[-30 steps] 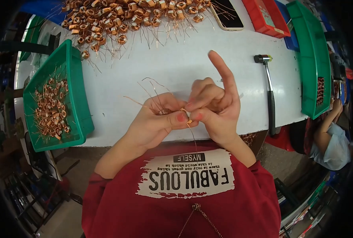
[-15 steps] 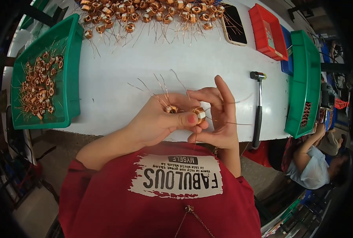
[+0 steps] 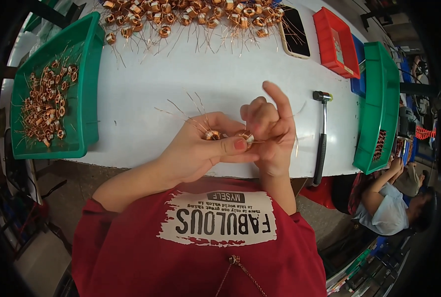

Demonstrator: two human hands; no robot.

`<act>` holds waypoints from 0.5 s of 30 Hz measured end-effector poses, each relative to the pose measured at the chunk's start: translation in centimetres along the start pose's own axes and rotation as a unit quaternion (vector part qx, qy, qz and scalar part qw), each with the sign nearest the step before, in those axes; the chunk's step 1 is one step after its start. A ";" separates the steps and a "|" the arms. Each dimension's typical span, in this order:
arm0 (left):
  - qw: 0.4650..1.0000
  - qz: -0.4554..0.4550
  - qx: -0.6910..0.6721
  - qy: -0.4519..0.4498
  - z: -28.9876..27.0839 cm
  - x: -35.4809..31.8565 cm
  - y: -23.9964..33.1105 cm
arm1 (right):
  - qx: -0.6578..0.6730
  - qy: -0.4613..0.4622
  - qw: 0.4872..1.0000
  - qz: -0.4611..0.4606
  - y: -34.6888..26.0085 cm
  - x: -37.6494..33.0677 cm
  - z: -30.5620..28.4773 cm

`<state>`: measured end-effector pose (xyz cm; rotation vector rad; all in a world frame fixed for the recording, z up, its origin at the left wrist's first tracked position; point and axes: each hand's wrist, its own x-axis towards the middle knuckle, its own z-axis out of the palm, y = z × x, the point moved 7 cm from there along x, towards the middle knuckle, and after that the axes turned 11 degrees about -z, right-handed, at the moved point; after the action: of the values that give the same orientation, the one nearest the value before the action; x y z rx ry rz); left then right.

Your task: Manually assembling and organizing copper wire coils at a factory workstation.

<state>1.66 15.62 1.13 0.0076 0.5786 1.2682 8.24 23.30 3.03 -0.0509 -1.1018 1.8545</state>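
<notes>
Coil (image 3: 244, 134), rd. ring shape, copper-wound, pt. wht

I've got a hammer (image 3: 323, 141) lying on the right side of the white surface (image 3: 161, 79), head at the far end, one face yellowish, black handle down by the near edge. Farther back there's a phone (image 3: 296, 37), screen up and dark, with a red tray (image 3: 347, 69) just beside it. I see a blue tray (image 3: 358, 85) wedged between that and a long green bin (image 3: 366, 123). Way off right: a co-worker (image 3: 379, 208) in light blue, plus a curly red cord (image 3: 425, 132).
</notes>
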 end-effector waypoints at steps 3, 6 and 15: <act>0.995 0.021 0.098 0.027 -0.4 -0.2 0.6 | -0.068 -0.049 0.996 0.020 0.2 0.2 1.1; 0.984 0.029 0.170 0.033 -0.2 -0.5 1.2 | -0.164 -0.122 0.978 0.031 0.5 0.2 1.4; 0.935 0.024 0.353 -0.036 0.9 -0.8 -0.2 | -0.339 -0.155 0.923 0.091 -1.7 -0.7 1.9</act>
<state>2.12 15.13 2.18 0.6689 0.9488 1.0431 8.89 21.76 5.08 -0.2751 -1.9851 1.5821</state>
